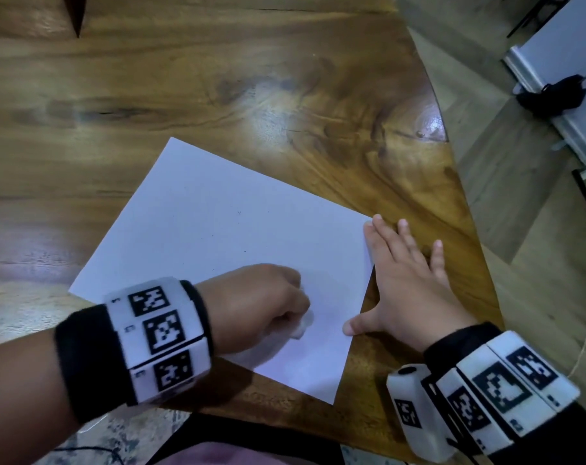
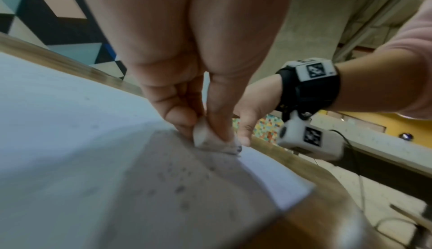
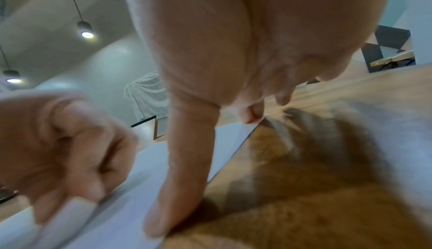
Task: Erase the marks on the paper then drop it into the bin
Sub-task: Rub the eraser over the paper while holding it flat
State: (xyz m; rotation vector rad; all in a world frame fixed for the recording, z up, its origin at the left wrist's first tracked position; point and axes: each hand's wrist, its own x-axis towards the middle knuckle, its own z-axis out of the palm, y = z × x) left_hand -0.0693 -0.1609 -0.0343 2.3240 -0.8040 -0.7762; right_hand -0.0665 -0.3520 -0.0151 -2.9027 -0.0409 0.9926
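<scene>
**White sheet pinned and rubbed**

White paper (image 1: 217, 229) lies flat and askew on the glossy, grained wooden table (image 1: 184, 78), near its rounded corner. Faint grey specks dot the sheet; any marks are too blurred to read. The left hand (image 1: 254, 303) pinches a small, pale, smudged eraser (image 2: 205, 138) against the paper, mostly hidden by curled fingers. The right hand (image 1: 409, 283) is splayed flat, gripping nothing, thumb and index fingertip pressing on the sheet's edge.

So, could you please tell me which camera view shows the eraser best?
The left wrist view: the eraser sits close up, pinched by the left hand against the paper. The head view shows only a blurred white sliver; the right wrist view shows a blurred end.
</scene>
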